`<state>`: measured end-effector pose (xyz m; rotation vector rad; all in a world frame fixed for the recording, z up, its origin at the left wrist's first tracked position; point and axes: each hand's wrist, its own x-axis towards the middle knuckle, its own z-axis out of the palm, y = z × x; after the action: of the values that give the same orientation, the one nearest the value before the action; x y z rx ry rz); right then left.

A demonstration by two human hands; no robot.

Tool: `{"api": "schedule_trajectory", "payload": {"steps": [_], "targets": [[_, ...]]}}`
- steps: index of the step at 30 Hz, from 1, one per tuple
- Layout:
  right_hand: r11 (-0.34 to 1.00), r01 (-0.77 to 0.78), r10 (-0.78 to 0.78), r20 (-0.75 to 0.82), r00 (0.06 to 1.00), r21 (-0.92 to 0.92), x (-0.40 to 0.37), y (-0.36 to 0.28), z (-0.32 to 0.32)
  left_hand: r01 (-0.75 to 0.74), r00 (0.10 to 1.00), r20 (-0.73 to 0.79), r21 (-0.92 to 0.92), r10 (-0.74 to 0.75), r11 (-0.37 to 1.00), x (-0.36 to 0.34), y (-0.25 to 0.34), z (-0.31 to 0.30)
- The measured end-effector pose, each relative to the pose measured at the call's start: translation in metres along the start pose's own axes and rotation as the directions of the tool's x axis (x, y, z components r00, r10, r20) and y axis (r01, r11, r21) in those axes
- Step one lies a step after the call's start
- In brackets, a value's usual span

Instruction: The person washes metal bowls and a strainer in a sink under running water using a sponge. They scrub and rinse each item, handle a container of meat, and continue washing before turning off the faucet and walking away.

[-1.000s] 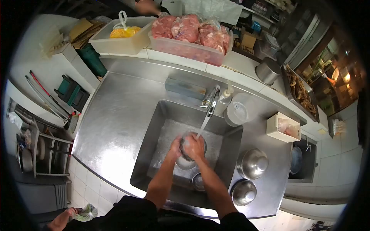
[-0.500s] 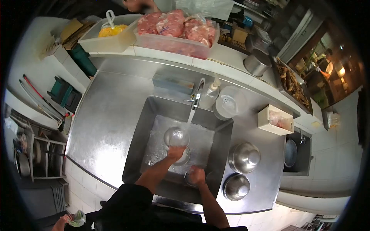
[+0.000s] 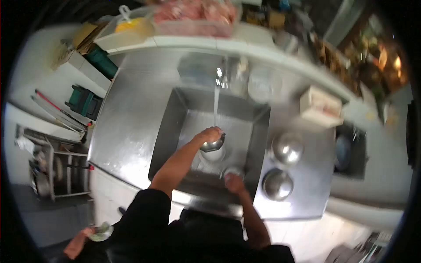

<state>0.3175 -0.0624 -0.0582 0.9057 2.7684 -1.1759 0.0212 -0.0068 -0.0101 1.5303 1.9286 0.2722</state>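
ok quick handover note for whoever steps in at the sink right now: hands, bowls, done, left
Left hand: gripping a metal bowl under the tap water.
Right hand: on a second bowl low in the sink; grip too blurred to tell.
Likely done: two upturned bowls on the counter to the right.
Left: the bowls in the sink, it seems.

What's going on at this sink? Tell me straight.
A person stands at a steel sink. Their left hand holds a metal bowl under the running water. Their right hand is down at a smaller bowl near the sink's front edge; the blur hides its grip. Two upturned steel bowls sit on the counter to the right.
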Motion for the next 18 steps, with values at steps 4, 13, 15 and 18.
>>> {"api": "schedule_trajectory", "payload": {"steps": [4,13,15,18], "targets": [[0.978,-0.209,0.187,0.426,0.885,0.004,-0.009,-0.014,-0.004,0.169,0.899,0.438,-0.388,0.020,0.906,-0.073,-0.021,0.035],[0.956,-0.274,0.216,0.389,0.895,0.100,-0.024,-0.033,-0.009,-0.123,0.930,0.075,-0.860,0.360,0.496,-0.033,0.177,-0.098],[0.951,-0.278,0.214,0.358,0.909,0.136,-0.025,-0.030,-0.006,-0.171,0.911,0.015,-0.896,0.412,0.410,-0.016,0.210,-0.094],[0.934,-0.317,0.246,0.344,0.906,0.168,-0.028,-0.026,-0.009,-0.110,0.951,0.028,-0.901,0.309,0.420,0.012,0.249,-0.076]]}}
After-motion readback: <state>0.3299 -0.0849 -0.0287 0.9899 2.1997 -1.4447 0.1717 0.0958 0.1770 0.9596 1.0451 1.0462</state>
